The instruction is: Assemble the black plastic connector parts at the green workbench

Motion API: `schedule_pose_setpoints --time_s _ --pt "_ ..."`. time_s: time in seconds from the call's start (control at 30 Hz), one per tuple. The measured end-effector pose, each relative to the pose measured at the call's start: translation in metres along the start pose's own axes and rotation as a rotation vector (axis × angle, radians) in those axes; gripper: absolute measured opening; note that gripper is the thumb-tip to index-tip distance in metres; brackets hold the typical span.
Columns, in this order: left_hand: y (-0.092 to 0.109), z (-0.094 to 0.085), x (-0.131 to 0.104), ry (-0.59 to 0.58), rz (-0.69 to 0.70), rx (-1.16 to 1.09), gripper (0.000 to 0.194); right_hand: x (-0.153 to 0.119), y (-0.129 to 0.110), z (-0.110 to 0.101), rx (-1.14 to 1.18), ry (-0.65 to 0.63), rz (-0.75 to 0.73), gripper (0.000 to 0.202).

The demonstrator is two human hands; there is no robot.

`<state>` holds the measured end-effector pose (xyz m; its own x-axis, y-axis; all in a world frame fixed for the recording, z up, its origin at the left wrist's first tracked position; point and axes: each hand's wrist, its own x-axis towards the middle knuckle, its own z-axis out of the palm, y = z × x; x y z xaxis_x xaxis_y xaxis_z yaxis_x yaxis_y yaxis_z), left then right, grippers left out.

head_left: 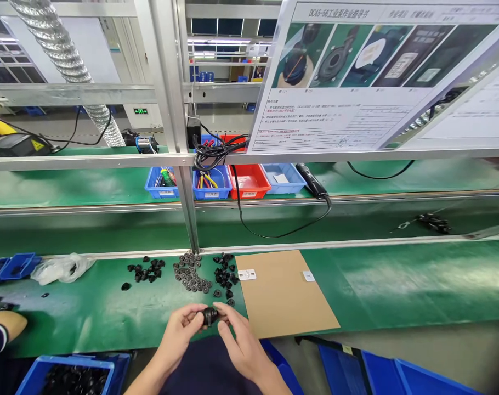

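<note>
My left hand [179,332] and my right hand [239,340] meet at the near edge of the green bench, both pinching one small black plastic part [209,315] between their fingertips. Just beyond them lie three loose heaps on the green mat: black caps [145,270] to the left, round washers [190,272] in the middle and black fittings [224,272] to the right. A brown cardboard sheet [282,296] lies right of the hands with two small white tags on it.
A blue bin of black parts [71,376] sits at my lower left, more blue bins [381,367] at lower right. Another person's arm [3,328] rests at far left. Small blue and red bins [249,181], cables and an upright post [187,214] stand behind.
</note>
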<state>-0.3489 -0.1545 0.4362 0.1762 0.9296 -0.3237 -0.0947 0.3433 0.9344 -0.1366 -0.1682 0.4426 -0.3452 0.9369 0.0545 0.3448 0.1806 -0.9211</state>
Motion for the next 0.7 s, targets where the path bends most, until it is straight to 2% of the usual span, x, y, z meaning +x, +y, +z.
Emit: schedule_pose_setpoints --time_s 0.1,0.2,0.27,0.37,0.47,0.57,0.63,0.7 --pt "0.001 0.004 0.002 -0.075 -0.115 -0.105 0.043 -0.001 0.0 -0.012 -0.081 -0.067 -0.125 0.049" --pt "-0.006 0.006 0.0 -0.096 -0.072 -0.043 0.044 0.001 0.002 -0.01 -0.119 -0.062 -0.213 0.041" --pt "-0.011 0.005 -0.002 -0.049 0.014 0.065 0.045 0.001 0.004 -0.003 -0.07 0.002 -0.196 0.034" --pt "-0.011 0.002 -0.006 0.008 0.244 0.289 0.035 -0.003 0.005 0.009 0.027 0.084 -0.047 0.028" --pt "-0.006 -0.002 -0.011 -0.056 0.442 0.419 0.028 -0.013 0.006 0.015 0.075 0.098 0.049 0.025" --pt "-0.004 -0.004 -0.018 -0.125 0.382 0.434 0.029 -0.021 0.005 0.013 0.031 0.061 -0.006 0.017" --pt "-0.006 -0.004 -0.023 -0.146 0.297 0.436 0.032 -0.026 0.004 0.012 -0.005 0.051 -0.056 0.019" --pt "-0.009 -0.003 -0.029 -0.156 0.272 0.442 0.035 -0.029 0.002 0.012 0.013 0.071 -0.072 0.021"
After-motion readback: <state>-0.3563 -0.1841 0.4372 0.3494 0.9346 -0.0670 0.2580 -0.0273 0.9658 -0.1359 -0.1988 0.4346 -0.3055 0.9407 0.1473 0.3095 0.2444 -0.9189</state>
